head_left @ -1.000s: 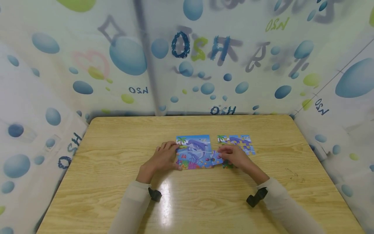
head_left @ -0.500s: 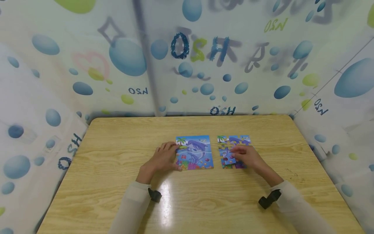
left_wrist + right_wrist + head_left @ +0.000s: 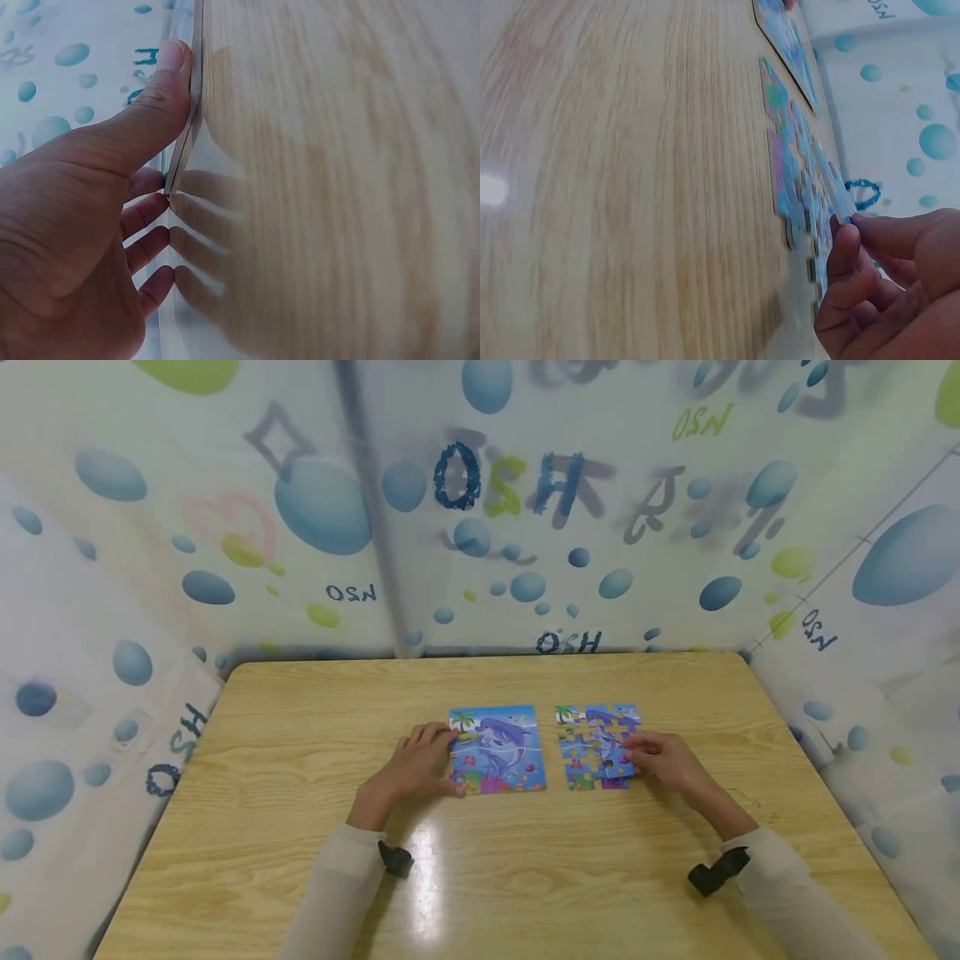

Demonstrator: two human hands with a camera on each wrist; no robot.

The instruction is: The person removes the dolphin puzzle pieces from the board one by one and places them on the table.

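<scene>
A square dolphin picture board point(image 3: 498, 750) lies flat on the table, with palm trees, sea and coral printed on it. My left hand point(image 3: 416, 767) rests along its left side, thumb by the near corner; in the left wrist view the thumb point(image 3: 169, 71) lies against the board's edge and the fingertips touch the table. To the right lies a partly joined jigsaw puzzle point(image 3: 576, 752) of the same scene. My right hand point(image 3: 667, 762) pinches a blue puzzle piece point(image 3: 618, 763) between thumb and fingers, slightly tilted over the puzzle's right part, hiding some of it.
The wooden table point(image 3: 480, 877) reaches back to a curtain-like wall point(image 3: 450, 568) with blue and green bubbles and letters. A dark camera is strapped to each wrist over light sleeves.
My right hand has moved right with the puzzle piece, from the picture board's right edge across to the right part of the jigsaw puzzle. The left hand stays in place.
</scene>
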